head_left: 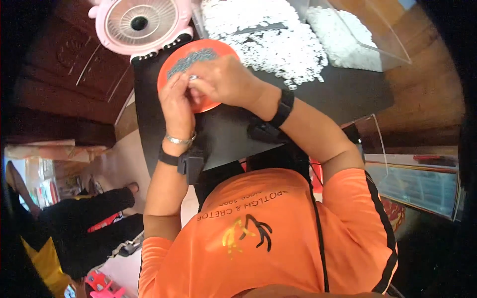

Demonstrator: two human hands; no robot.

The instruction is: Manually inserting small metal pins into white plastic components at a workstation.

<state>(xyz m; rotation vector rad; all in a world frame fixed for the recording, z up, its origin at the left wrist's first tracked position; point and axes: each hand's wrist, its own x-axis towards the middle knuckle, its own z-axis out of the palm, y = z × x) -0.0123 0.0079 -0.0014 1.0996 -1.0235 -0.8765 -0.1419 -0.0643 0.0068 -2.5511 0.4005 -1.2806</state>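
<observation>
Over an orange plate on the black table, my two hands meet with fingertips pinched together. Between them shows a small whitish piece, too small to name. My left hand is closed at the plate's near left side, its fingers pointing away from me. Coming across from the right, my right hand is closed too and partly blurred. A heap of small grey pieces lies in the plate, just beyond my fingers. My hands hide part of the plate.
Small white plastic pieces spread over the table right of the plate. Behind them stands a clear plastic bin with more white pieces. A pink fan stands at the far left. On the left floor is another person in dark clothes.
</observation>
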